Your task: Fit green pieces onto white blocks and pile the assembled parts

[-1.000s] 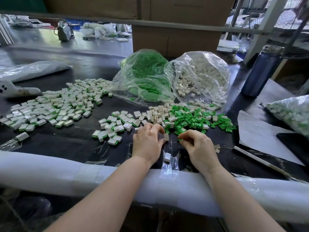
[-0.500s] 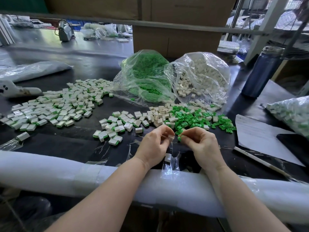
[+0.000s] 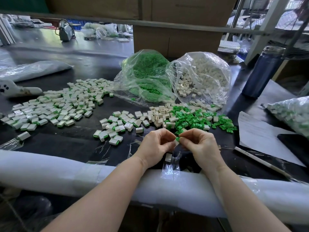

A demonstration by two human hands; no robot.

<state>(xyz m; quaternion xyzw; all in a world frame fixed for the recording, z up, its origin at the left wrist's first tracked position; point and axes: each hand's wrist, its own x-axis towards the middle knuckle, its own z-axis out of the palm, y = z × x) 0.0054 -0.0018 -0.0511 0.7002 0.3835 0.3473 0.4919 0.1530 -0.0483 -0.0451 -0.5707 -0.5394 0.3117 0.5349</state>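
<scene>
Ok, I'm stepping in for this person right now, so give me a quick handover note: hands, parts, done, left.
Left hand pinches a white block; right hand pinches a green piece at the block's end, not visibly seated yet.
Loose white blocks and green pieces lie just beyond the hands; the bags behind hold more.
Done: assembled parts piled at left and centre-left.
Left: seat this piece, pile it, repeat.
</scene>
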